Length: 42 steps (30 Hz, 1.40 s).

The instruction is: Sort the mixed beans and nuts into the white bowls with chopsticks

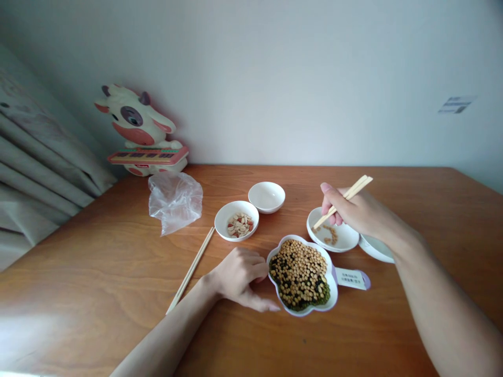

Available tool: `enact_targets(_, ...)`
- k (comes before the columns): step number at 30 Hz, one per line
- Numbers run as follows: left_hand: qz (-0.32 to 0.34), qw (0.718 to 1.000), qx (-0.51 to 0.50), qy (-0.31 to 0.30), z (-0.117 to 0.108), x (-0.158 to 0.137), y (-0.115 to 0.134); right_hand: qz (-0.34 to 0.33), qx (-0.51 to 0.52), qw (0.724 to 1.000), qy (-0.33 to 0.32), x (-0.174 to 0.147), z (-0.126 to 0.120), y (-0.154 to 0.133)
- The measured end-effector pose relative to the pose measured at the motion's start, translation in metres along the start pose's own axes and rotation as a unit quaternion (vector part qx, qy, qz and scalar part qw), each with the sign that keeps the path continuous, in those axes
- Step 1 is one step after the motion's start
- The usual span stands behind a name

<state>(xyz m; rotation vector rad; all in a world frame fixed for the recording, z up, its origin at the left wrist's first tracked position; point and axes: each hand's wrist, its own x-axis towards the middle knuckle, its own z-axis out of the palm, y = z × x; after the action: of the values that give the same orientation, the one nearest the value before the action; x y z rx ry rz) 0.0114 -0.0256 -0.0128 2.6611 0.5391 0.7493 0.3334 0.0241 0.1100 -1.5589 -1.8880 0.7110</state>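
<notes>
My right hand (341, 207) is closed around a pair of wooden chopsticks (356, 188). Their tips point down into a white bowl (349, 241) that has a few tan beans (332, 234) in it. Whether a bean is between the tips cannot be made out. My left hand (243, 277) rests on the table, thumb stretched out and fingers loosely bent, at the left rim of a flower-shaped dish (333, 296). Tan beans lie over small green beans (324, 293) inside that dish, whose labelled handle (351, 278) points right.
Left of the dish is a white bowl (222, 222) of pale nut pieces, with another white bowl (266, 196) behind it. One more bowl (375, 248) is partly under my right wrist. Spare chopsticks (191, 269), a clear plastic bag (175, 201) and a cow toy keyboard (145, 133) are at left.
</notes>
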Motion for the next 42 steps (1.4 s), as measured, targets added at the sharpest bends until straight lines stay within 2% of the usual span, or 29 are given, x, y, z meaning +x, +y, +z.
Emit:
enact_targets(4,0.001,1.000,0.008,0.014,0.003,0.001,0.000,-0.006,0.016,1.000,0.014,0.005,0.004,0.003)
enact_targets(12,0.008,0.997,-0.013,0.077,0.003,-0.005,0.000,-0.015,0.069,0.997,-0.015,0.011,0.020,-0.001)
enact_targets(16,-0.039,0.997,-0.036,0.054,-0.003,-0.007,0.000,-0.022,0.085,0.996,-0.031,0.016,0.025,-0.007)
enact_targets(21,-0.092,0.995,-0.026,-0.009,-0.006,-0.004,0.001,-0.052,0.108,0.992,-0.035,0.022,0.032,-0.011)
enact_targets(25,-0.148,0.986,-0.063,-0.036,-0.005,-0.001,0.004,-0.064,0.114,0.991,-0.039,0.023,0.039,-0.017)
enact_targets(30,-0.200,0.977,-0.067,-0.021,-0.004,0.000,0.005,-0.065,0.129,0.989,-0.040,0.025,0.047,-0.021)
enact_targets(33,-0.229,0.971,-0.064,0.011,-0.002,-0.001,0.002,-0.049,0.141,0.988,-0.043,0.022,0.041,-0.019)
enact_targets(37,-0.262,0.963,-0.050,0.036,-0.006,-0.001,-0.001,-0.054,0.113,0.992,-0.008,0.008,0.016,-0.017)
enact_targets(38,-0.260,0.964,-0.046,0.027,-0.008,-0.001,-0.002,-0.054,0.111,0.992,0.001,0.003,0.009,-0.017)
enact_targets(42,-0.192,0.979,-0.050,-0.047,-0.016,-0.002,-0.003,-0.046,0.063,0.996,-0.037,-0.015,-0.009,-0.019)
